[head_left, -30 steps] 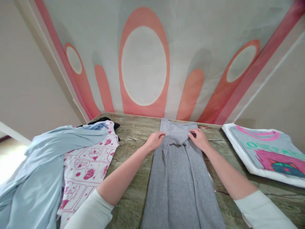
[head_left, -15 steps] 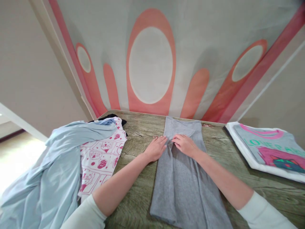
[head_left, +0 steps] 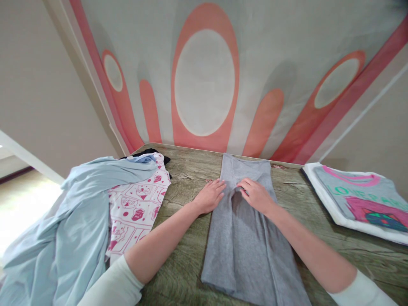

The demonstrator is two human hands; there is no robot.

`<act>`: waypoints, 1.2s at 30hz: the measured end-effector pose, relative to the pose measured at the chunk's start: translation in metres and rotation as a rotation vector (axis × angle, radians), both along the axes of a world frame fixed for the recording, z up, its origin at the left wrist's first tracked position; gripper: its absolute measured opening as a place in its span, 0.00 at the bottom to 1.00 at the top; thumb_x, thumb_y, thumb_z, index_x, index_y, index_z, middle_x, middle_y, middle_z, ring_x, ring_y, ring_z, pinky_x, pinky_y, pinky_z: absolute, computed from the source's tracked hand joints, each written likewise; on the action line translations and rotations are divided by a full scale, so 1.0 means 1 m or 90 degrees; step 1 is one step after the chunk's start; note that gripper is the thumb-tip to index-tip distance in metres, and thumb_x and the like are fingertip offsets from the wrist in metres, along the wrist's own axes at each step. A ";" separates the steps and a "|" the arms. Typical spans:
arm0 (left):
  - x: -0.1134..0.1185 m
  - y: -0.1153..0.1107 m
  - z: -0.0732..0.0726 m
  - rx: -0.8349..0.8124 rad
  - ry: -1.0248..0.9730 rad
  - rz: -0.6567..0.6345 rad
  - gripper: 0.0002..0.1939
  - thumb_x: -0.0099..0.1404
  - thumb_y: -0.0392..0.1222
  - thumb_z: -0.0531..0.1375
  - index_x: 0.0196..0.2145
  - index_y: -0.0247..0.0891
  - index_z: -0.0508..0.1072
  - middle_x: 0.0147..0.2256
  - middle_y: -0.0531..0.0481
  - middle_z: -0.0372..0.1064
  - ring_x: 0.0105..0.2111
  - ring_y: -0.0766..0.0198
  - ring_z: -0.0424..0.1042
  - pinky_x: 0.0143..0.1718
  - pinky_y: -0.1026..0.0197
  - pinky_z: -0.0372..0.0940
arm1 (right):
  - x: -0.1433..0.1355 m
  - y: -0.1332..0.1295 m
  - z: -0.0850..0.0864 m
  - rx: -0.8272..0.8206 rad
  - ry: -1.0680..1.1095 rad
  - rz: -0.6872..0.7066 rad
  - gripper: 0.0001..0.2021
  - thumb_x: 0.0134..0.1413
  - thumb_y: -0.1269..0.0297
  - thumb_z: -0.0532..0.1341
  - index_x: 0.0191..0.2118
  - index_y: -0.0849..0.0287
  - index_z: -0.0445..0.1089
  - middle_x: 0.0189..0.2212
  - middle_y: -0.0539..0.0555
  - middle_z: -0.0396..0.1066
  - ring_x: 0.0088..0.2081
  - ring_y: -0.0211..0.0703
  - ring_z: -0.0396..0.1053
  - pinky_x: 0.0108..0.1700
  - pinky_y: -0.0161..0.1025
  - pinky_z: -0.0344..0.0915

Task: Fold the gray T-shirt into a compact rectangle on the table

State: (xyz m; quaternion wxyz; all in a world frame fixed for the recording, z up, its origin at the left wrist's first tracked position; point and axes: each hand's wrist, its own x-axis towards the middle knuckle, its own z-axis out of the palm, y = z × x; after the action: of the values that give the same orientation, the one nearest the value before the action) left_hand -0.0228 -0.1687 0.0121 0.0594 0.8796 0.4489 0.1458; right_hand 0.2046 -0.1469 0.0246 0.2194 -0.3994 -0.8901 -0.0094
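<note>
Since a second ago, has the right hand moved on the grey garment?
Yes. The right hand slid inward off the grey garment's right edge toward the left hand, now lying flat near its middle.

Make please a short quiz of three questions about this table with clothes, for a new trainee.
1. True or false: both hands lie flat on the grey garment.
2. What lies at the right edge of the table? A) a folded printed T-shirt B) a pair of shoes C) a towel roll
3. Which garment covers part of the white one with pink prints?

Key:
1. True: left hand and right hand press it, fingers spread.
2. A, the folded printed T-shirt.
3. The light blue garment.
</note>
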 end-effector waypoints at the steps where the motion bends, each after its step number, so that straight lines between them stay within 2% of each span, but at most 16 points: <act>1: 0.000 0.000 0.000 -0.002 0.002 -0.006 0.23 0.69 0.44 0.40 0.59 0.38 0.54 0.61 0.48 0.48 0.62 0.61 0.42 0.60 0.53 0.42 | -0.001 -0.003 0.001 -0.003 -0.005 0.015 0.11 0.55 0.73 0.53 0.42 0.57 0.67 0.39 0.54 0.67 0.39 0.42 0.66 0.43 0.39 0.62; 9: 0.001 0.000 -0.001 -0.004 -0.018 0.011 0.23 0.69 0.40 0.40 0.60 0.37 0.52 0.60 0.48 0.52 0.61 0.62 0.44 0.60 0.54 0.44 | -0.021 -0.018 0.006 0.088 -0.127 0.166 0.10 0.54 0.74 0.54 0.40 0.57 0.68 0.40 0.55 0.67 0.40 0.43 0.65 0.42 0.40 0.58; 14: 0.000 0.001 -0.001 -0.003 0.000 0.021 0.22 0.68 0.43 0.42 0.58 0.40 0.56 0.60 0.48 0.50 0.61 0.60 0.44 0.59 0.51 0.43 | -0.021 -0.020 0.003 0.096 -0.098 0.165 0.08 0.55 0.73 0.54 0.38 0.59 0.68 0.38 0.55 0.68 0.39 0.42 0.65 0.42 0.40 0.56; 20: 0.001 0.000 0.000 0.002 -0.011 0.029 0.23 0.68 0.46 0.43 0.58 0.39 0.56 0.61 0.47 0.48 0.62 0.59 0.42 0.60 0.50 0.43 | -0.017 -0.021 0.000 0.045 -0.088 0.160 0.08 0.53 0.74 0.54 0.36 0.59 0.68 0.33 0.53 0.69 0.37 0.41 0.65 0.40 0.39 0.56; 26: 0.002 -0.001 0.002 0.020 -0.011 -0.004 0.22 0.69 0.43 0.42 0.58 0.40 0.57 0.61 0.48 0.49 0.62 0.61 0.43 0.60 0.52 0.43 | -0.015 -0.021 -0.003 0.024 -0.056 0.174 0.11 0.53 0.76 0.53 0.40 0.58 0.68 0.36 0.54 0.69 0.39 0.41 0.65 0.42 0.40 0.56; 29: 0.002 -0.001 0.002 0.017 0.022 -0.012 0.21 0.69 0.43 0.40 0.57 0.40 0.58 0.60 0.49 0.50 0.61 0.62 0.44 0.60 0.53 0.42 | -0.012 -0.021 0.001 0.024 -0.031 0.151 0.11 0.54 0.75 0.52 0.41 0.59 0.67 0.37 0.55 0.69 0.40 0.42 0.65 0.43 0.40 0.56; 32: 0.001 0.000 0.000 0.019 0.054 -0.007 0.23 0.69 0.45 0.40 0.59 0.39 0.55 0.61 0.47 0.48 0.61 0.62 0.44 0.60 0.53 0.41 | -0.007 -0.022 0.006 0.017 -0.020 0.133 0.07 0.55 0.72 0.53 0.36 0.59 0.67 0.34 0.54 0.69 0.38 0.41 0.65 0.41 0.39 0.57; 36: 0.001 0.000 -0.001 0.022 0.080 -0.006 0.24 0.69 0.47 0.39 0.60 0.39 0.52 0.62 0.47 0.45 0.62 0.61 0.43 0.60 0.53 0.41 | -0.004 -0.029 0.013 0.012 -0.052 0.198 0.06 0.56 0.70 0.54 0.36 0.58 0.68 0.33 0.53 0.68 0.35 0.39 0.65 0.39 0.38 0.56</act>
State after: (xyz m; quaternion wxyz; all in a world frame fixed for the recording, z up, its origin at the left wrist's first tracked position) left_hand -0.0221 -0.1684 0.0109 0.0165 0.8900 0.4449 0.0979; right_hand 0.2008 -0.1756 0.0380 0.1857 -0.2536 -0.9493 0.0001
